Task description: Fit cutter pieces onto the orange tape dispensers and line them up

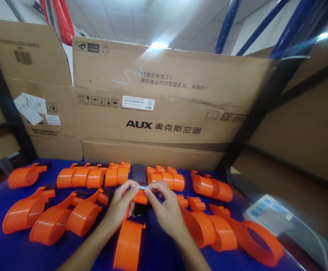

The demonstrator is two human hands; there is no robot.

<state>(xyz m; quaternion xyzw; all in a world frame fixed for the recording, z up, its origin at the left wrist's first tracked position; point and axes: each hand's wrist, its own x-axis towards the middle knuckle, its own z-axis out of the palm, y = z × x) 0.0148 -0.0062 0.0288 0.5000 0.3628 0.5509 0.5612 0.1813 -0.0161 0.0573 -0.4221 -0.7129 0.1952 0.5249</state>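
At the middle of the blue table, my left hand pinches one end of a small pale strip. My right hand grips the other end between thumb and fingers. Just below the strip is the blocky head of an orange plastic piece, close to both thumbs. The piece's broad curled band hangs toward me between my forearms. A dark part shows beneath the head, mostly hidden. Whether the strip touches the orange head I cannot tell.
Several similar orange curled pieces lie in two rows at left and right. A dark flat device stands behind my hands. A cardboard panel closes the back. A white device with blue keys and a cable sits at right.
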